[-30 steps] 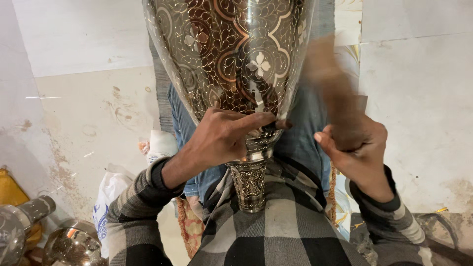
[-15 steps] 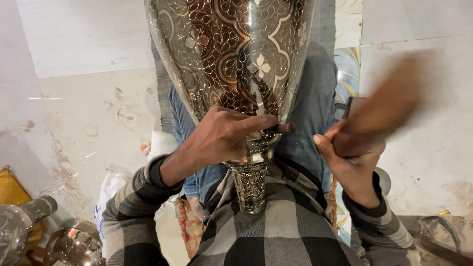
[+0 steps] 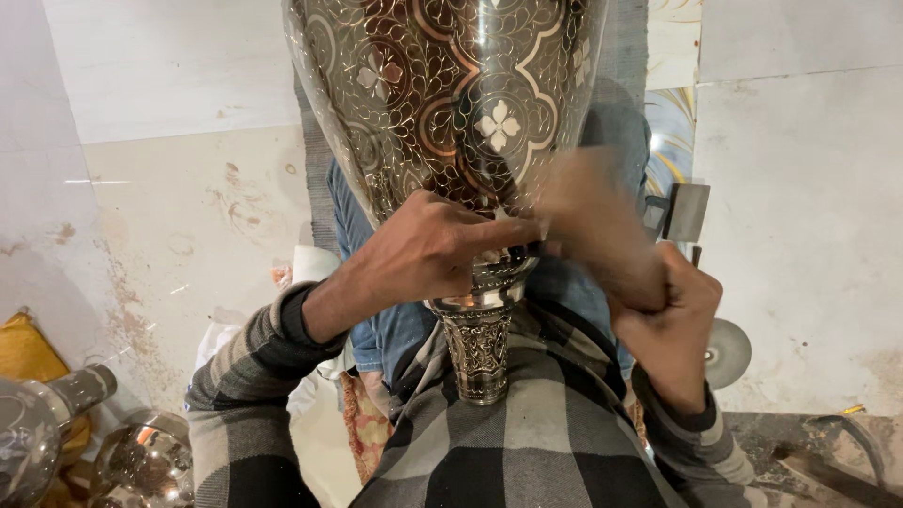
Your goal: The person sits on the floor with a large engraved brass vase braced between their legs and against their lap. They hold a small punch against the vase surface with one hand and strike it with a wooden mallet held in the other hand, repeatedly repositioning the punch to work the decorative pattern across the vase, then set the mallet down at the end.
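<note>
Currently left hand [image 3: 423, 254] closed round engraved metal vase [image 3: 451, 103] neck; right hand [image 3: 668, 320] grips blurred wooden mallet [image 3: 593, 226]; a mis-hit could dent engraving or strike fingers.

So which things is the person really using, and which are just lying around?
In use:
- big engraved metal vase, stem resting against the checked shirt
- left hand, gripping the vase's neck
- right hand, swinging a blurred wooden tool

Lying about:
- shiny metal vessels, bottom left
- yellow cloth
- round metal disc

Blurred wooden tool [image 3: 593, 226] in right hand [image 3: 673, 325]; vase [image 3: 451, 122] top cropped.
</note>
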Demonstrator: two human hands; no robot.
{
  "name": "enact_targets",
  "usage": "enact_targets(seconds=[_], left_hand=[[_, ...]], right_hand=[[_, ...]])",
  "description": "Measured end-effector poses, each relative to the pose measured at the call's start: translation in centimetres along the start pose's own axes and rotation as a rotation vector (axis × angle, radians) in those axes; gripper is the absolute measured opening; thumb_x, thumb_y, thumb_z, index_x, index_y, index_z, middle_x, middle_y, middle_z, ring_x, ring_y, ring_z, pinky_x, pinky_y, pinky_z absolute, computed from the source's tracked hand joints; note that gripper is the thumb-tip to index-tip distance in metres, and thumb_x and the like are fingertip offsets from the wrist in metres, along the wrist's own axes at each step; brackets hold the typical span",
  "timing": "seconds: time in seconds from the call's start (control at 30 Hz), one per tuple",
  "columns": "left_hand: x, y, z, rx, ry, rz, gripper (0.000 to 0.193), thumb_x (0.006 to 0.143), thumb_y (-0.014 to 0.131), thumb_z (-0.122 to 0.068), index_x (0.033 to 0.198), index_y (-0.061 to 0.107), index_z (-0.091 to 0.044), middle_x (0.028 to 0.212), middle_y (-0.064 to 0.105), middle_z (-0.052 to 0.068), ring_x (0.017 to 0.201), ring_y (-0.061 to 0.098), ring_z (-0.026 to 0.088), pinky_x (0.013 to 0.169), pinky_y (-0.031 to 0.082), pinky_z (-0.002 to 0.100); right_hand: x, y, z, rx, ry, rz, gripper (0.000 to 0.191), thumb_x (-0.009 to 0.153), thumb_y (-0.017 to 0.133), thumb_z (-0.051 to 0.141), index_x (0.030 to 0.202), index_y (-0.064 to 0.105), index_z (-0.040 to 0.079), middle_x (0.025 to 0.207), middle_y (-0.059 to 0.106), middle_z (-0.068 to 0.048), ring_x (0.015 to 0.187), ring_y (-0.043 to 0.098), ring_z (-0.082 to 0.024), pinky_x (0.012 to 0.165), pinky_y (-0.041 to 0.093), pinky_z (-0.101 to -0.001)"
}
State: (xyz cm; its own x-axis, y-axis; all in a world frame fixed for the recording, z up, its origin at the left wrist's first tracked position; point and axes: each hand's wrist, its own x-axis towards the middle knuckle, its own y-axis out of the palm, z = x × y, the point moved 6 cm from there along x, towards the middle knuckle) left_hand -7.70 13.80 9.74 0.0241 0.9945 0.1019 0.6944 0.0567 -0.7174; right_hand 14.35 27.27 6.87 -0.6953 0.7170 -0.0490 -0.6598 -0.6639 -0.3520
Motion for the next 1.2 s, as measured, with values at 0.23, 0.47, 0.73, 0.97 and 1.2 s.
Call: enact_targets(seconds=[0.23, 0.47, 0.73, 0.97, 1.2], left_hand=[[0.4, 0.2, 0.1, 0.026, 0.027, 0.052, 0.057, 0.083, 0.065, 0.004, 0.137, 0.066, -0.015, 0.091, 0.08, 0.007, 0.047, 0.046, 0.004, 0.036, 0.034, 0.023], [1.0, -0.6, -0.7, 0.052, 0.081, 0.051, 0.056, 0.082, 0.067, 0.004, 0.134, 0.069, -0.015, 0.062, 0.064, 0.002, 0.04, 0.041, 0.008, 0.037, 0.032, 0.026], [1.8, -1.2, -1.2, 0.02, 0.121, 0.07, 0.06, 0.075, 0.066, 0.006, 0.132, 0.071, -0.012, 0.056, 0.058, -0.002, 0.041, 0.04, 0.009, 0.038, 0.032, 0.028], [2.2, -1.7, -1.4, -0.022, 0.117, 0.075, 0.065, 0.07, 0.066, 0.008, 0.132, 0.071, -0.012, 0.072, 0.07, 0.001, 0.043, 0.042, 0.007, 0.039, 0.033, 0.026], [1.8, -0.7, -0.1, 0.007, 0.094, 0.129, 0.063, 0.072, 0.064, 0.012, 0.127, 0.075, -0.015, 0.057, 0.061, 0.001, 0.038, 0.04, 0.01, 0.037, 0.032, 0.027]], right_hand=[[-1.2, 0.3, -1.2, -0.02, 0.021, -0.022, 0.022, 0.073, 0.071, -0.007, 0.091, 0.062, 0.001, 0.071, 0.058, -0.003, 0.062, 0.052, -0.007, 0.058, 0.042, -0.0251], [-2.6, 0.8, -2.5, 0.074, 0.055, -0.087, 0.015, 0.081, 0.075, -0.006, 0.09, 0.065, 0.003, 0.075, 0.066, -0.004, 0.066, 0.061, -0.008, 0.062, 0.05, -0.0262], [-3.2, 0.5, -2.3, 0.155, -0.013, -0.149, 0.01, 0.091, 0.078, -0.006, 0.091, 0.07, 0.0, 0.075, 0.067, -0.004, 0.064, 0.066, -0.009, 0.064, 0.056, -0.0239], [-2.7, 0.5, -0.3, 0.448, -0.048, -0.245, 0.021, 0.09, 0.074, -0.008, 0.097, 0.061, 0.006, 0.078, 0.067, -0.005, 0.068, 0.064, -0.01, 0.063, 0.054, -0.0234], [-2.1, 0.5, 0.4, 0.462, 0.004, -0.275, 0.023, 0.085, 0.076, 0.001, 0.096, 0.057, 0.005, 0.08, 0.066, -0.004, 0.064, 0.062, -0.007, 0.053, 0.051, -0.0245]])
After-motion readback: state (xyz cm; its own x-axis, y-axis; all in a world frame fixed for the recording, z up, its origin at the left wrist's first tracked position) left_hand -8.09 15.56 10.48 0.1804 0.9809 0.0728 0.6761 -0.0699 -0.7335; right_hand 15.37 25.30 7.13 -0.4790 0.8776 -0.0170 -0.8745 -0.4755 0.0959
